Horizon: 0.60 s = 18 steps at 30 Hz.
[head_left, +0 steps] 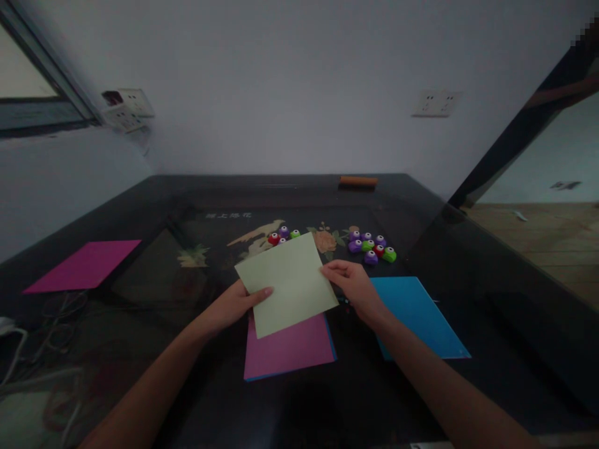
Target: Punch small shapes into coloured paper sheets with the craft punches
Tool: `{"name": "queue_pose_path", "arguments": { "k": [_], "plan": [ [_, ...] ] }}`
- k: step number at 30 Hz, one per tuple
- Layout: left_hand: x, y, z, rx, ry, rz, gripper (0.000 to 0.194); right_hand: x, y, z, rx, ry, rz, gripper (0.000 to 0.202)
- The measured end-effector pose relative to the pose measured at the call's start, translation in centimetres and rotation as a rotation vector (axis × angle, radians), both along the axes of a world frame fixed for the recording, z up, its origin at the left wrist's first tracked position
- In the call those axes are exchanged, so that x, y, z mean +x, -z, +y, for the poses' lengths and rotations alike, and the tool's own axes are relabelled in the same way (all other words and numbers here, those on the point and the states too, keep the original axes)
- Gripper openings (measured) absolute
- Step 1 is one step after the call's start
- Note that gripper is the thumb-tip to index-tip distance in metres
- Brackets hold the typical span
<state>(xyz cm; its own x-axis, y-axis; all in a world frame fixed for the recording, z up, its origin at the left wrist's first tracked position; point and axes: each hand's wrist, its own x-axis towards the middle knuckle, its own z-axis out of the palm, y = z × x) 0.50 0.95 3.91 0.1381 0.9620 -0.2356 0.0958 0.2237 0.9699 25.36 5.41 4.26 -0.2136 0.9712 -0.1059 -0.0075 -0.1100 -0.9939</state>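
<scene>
A pale yellow-green sheet of paper (290,287) is held tilted above the table between my two hands. My left hand (243,302) grips its left edge, thumb on top and fingers hidden beneath. At the right edge, my right hand (349,280) pinches the sheet between thumb and fingers. Below it lies a pink sheet of paper (290,355), partly covered, with a blue edge showing under it. Beside my right forearm rests a blue sheet of paper (421,318), partly hidden by the arm.
A magenta sheet (84,265) lies at the left of the dark glossy table (290,193). Small purple, green and red eye-like pieces sit in two clusters, one at right (369,246), one partly behind the held sheet (283,234). An orange-brown roll (358,181) lies near the wall.
</scene>
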Motion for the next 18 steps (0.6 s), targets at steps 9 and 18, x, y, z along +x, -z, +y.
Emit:
{"name": "queue_pose_path", "arguments": {
  "k": [9,18],
  "plan": [
    [-2.7,-0.7,1.7,0.133,-0.332,-0.198,0.035,0.3,-0.2,0.4,0.145,-0.055,-0.113,0.030],
    [-3.4,-1.0,1.8,0.110,-0.407,-0.257,0.029,-1.4,0.5,1.0,0.236,-0.137,-0.351,0.017]
  ]
}}
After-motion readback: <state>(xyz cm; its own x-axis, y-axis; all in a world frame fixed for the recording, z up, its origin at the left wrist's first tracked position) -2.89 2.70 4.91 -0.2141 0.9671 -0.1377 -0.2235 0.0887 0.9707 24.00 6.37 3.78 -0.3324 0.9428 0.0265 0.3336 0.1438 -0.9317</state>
